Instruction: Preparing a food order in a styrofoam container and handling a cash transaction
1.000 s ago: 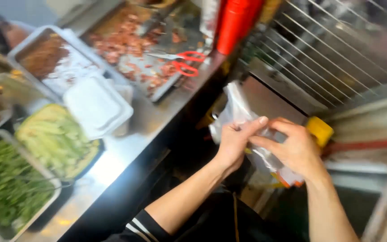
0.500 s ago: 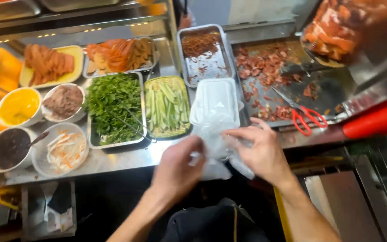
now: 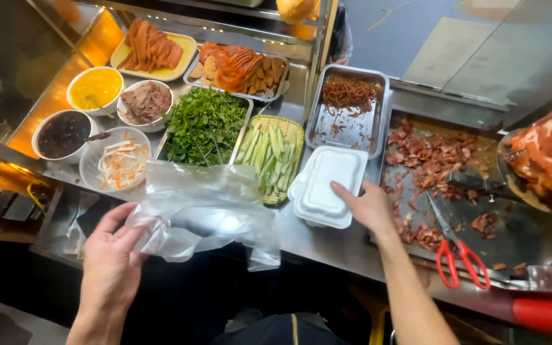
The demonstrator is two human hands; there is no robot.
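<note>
A steel table (image 3: pixel 327 239) is spread with metal trays and bowls of food. A thin, crinkled clear plastic bag (image 3: pixel 202 214) is held open at its left edge by the left hand (image 3: pixel 111 255), its film billowing to that hand's right. A white foam clamshell box (image 3: pixel 327 186), smooth, closed and rounded at the corners, is gripped at its right edge by the right hand (image 3: pixel 368 207). Red-handled scissors (image 3: pixel 458 252) are seen lying just right of that hand.
</note>
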